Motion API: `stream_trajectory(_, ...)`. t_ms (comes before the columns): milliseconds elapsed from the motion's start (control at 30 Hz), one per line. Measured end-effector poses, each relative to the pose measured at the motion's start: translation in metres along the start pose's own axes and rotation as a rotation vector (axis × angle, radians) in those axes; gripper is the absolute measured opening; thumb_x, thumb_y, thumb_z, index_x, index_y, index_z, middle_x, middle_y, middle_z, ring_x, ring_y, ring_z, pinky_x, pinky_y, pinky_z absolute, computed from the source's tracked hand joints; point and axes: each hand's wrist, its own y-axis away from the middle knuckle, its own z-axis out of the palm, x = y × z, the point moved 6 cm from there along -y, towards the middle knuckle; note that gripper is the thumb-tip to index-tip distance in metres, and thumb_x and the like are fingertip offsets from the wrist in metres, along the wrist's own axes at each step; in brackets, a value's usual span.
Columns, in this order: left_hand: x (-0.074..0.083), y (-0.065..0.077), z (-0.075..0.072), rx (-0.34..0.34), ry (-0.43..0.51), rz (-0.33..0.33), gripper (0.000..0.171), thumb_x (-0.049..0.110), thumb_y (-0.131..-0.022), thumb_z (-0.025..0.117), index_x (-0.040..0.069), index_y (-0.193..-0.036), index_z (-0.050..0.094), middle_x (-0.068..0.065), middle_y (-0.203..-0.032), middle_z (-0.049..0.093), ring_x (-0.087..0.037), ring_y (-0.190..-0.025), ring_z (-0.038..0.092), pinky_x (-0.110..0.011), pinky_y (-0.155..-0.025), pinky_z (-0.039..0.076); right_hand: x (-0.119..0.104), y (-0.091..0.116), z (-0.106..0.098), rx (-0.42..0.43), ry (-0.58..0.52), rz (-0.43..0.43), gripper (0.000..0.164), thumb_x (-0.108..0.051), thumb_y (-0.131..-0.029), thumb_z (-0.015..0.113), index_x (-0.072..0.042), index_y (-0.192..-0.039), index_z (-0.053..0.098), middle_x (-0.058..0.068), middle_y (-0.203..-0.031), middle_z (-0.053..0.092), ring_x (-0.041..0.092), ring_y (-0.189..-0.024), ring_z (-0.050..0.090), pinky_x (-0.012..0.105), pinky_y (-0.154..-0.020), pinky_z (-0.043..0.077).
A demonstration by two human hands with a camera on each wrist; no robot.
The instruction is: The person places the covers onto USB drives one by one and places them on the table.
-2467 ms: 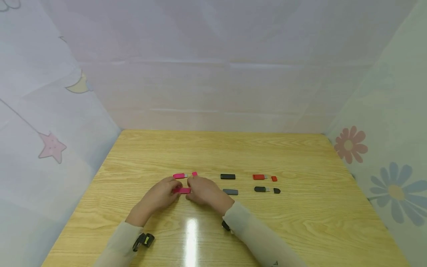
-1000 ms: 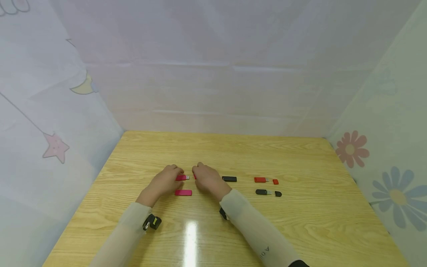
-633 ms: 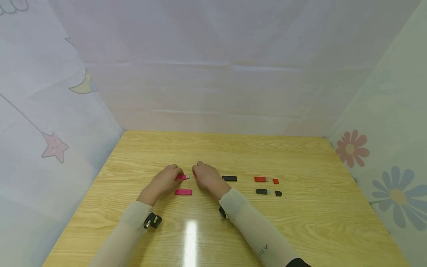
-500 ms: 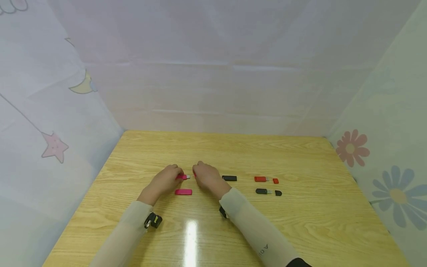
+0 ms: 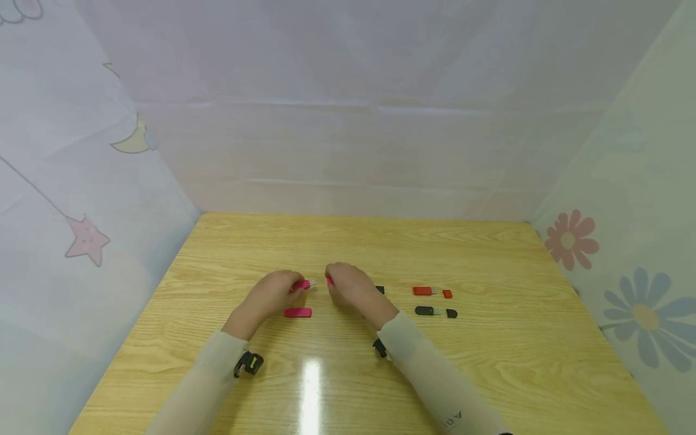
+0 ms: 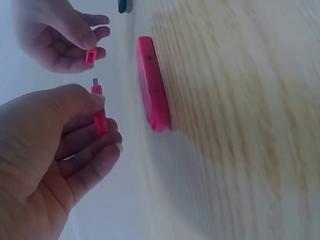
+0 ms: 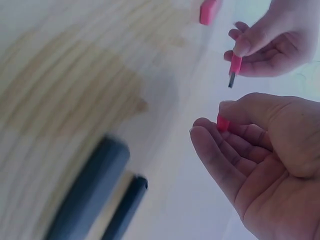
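Observation:
My left hand [image 5: 272, 293] pinches a pink USB flash drive [image 6: 99, 112] between thumb and fingers, its bare metal plug pointing at my other hand. Between the thumb and fingertips of my right hand [image 5: 352, 285] is the small pink cap [image 7: 223, 123], its hollow mouth facing the plug in the left wrist view. A short gap separates plug and cap, and both are raised off the table. Below the hands lies a second pink flash drive [image 5: 298, 312], with no plug showing. In the left wrist view that pink drive [image 6: 152, 85] appears large beside my left hand.
A grey flash drive [image 7: 87, 190] and a black one [image 7: 125, 205] lie under my right wrist, mostly hidden in the head view. Farther right are a red flash drive [image 5: 422, 291] with its cap [image 5: 447, 294] and a rounded black drive [image 5: 424, 310] with its cap [image 5: 452, 313].
Earlier both hands were at the lower pink drive; they let it go and moved to the upper one. Since half a second ago, drive and cap have been lifted, and my right hand has shifted right.

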Motion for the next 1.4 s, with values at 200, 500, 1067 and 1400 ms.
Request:
stream_trajectory(200,0.021,0.0,-0.004,0.014,0.011,0.063,0.017,0.019,-0.093,0.075,0.007,-0.106,0.073,0.006,-0.082,0.064,-0.009,-0.07,0.052,-0.026,-0.065,0.047,0.009,0.021,-0.018,0.068,-0.033,-0.037,0.004,-0.01,-0.099,0.061,-0.009,-0.095,0.063,0.0,-0.087,0.056,0.015,-0.078,0.049,0.028,-0.067,0.045)
stream_trajectory(500,0.053,-0.001,-0.007,0.025,-0.028,0.165,0.015,0.015,-0.094,0.072,0.007,-0.107,0.072,0.003,-0.088,0.069,-0.008,-0.074,0.056,-0.026,-0.068,0.052,0.018,0.047,-0.03,0.092,-0.086,-0.054,0.006,-0.011,-0.098,0.064,-0.007,-0.103,0.065,0.001,-0.092,0.06,0.014,-0.079,0.051,0.028,-0.068,0.047)
stream_trajectory(1067,0.082,0.0,-0.008,0.124,-0.06,0.309,0.016,0.013,-0.091,0.076,0.007,-0.105,0.072,0.0,-0.093,0.069,-0.014,-0.085,0.063,-0.027,-0.072,0.055,0.039,0.075,-0.035,0.151,-0.142,-0.039,0.012,-0.009,-0.097,0.067,-0.004,-0.107,0.068,0.003,-0.093,0.061,0.013,-0.077,0.052,0.028,-0.067,0.048)
stream_trajectory(1400,0.1,-0.003,-0.007,0.155,-0.074,0.373,0.017,0.016,-0.092,0.075,0.007,-0.106,0.073,-0.004,-0.098,0.071,-0.017,-0.09,0.067,-0.029,-0.076,0.058,0.055,0.092,-0.037,0.155,-0.206,0.034,0.01,-0.007,-0.096,0.068,-0.004,-0.105,0.068,0.002,-0.094,0.061,0.014,-0.078,0.053,0.029,-0.068,0.049)
